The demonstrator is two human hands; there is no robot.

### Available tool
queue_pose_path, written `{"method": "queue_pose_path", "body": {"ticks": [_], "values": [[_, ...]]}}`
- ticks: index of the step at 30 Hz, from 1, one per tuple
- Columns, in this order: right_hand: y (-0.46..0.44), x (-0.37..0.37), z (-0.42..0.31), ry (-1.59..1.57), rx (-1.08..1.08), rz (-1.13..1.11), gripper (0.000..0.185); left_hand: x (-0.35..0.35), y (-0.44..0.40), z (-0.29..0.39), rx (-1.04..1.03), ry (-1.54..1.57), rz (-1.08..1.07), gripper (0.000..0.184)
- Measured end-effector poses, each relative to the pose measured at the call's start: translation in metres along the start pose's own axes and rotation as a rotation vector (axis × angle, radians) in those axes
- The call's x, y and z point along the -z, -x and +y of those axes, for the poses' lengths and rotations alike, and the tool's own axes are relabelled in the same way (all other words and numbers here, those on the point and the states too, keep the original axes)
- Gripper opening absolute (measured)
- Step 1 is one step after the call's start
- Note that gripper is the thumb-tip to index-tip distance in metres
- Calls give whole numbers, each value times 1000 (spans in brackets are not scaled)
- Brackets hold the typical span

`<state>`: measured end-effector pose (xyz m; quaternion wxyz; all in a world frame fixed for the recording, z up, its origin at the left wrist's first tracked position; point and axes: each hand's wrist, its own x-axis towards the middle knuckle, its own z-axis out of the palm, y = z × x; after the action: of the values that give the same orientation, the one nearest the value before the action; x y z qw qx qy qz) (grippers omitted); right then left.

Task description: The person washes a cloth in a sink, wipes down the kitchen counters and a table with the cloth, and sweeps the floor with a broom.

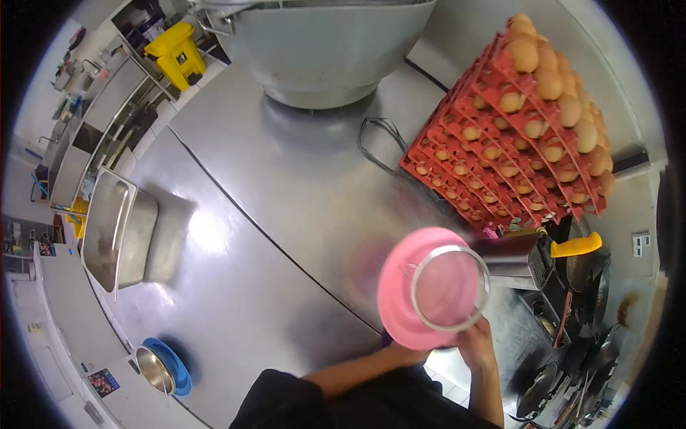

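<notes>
A pink plastic bowl [394,314] is near the table's front edge, with its open side toward me. My left hand [407,354] grips its near rim, the fingers mostly hidden by the bowl. In front of the bowl is a round strainer [449,289] with a metal rim and fine mesh, through which the pink shows. My right hand [473,342] is closed at the strainer's near side, where the handle is covered by the fingers. Whether strainer and bowl touch, I cannot tell.
Red trays [464,154] stacked with brown eggs [549,84] rise at right. Behind stands a large metal mixing bowl [321,53]. At left are a steel pan [136,239] and a blue bowl [180,368] with a metal bowl [153,370]. A yellow-handled tool [576,245] sticks out at right.
</notes>
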<state>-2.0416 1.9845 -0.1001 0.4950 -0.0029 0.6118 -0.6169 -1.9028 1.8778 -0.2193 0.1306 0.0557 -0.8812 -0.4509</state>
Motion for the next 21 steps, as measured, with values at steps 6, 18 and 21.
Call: {"method": "queue_pose_path", "body": {"ticks": [6,18,21], "values": [[-110,-30,48,149,-8,-245,45,52,90,19,553,-428,-155,66],[-49,13,84,233,107,-451,44,12,168,-36,1566,-995,26,77],[22,147,130,116,47,-353,38,-38,49,-7,742,-1123,-31,67]]}}
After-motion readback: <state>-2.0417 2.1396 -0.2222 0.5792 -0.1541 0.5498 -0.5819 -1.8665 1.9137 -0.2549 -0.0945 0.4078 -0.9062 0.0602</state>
